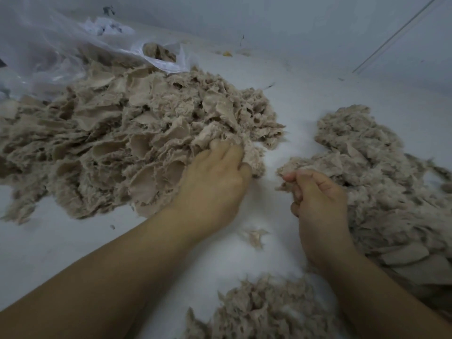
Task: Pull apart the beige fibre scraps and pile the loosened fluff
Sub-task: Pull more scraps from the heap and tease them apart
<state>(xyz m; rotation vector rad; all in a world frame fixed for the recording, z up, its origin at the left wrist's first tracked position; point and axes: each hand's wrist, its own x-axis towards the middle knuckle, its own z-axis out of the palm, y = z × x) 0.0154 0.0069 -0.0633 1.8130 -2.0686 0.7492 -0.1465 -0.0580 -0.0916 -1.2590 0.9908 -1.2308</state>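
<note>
- Beige fibre scraps (117,133) lie in a big heap on the left half of the white worktop (44,241), reaching from the left edge almost to the middle; flat torn pieces show among frayed edges.
- A clear plastic bag (61,45) lies crumpled behind the heap at the far left, its open mouth touching the heap's back edge, with a few more scraps visible inside.
- The left hand (215,182) rests on the heap's right edge, its grip curled and pinching a tuft of scrap (252,155) at the fingertips.
- A small wisp of fibre (254,237) lies alone on the worktop between the two forearms.
- A low mound of fluff (264,311) sits at the near edge, between the arms.
- The right hand (318,196) is just beside the left, apart from it, its grip closed in a pinch on a thin strand of fluff (283,185) at thumb and forefinger.
- A loosened fluff pile (381,172) spreads on the right side of the worktop, touching the right hand and running to the right edge; some flatter pieces lie at its near end.
</note>
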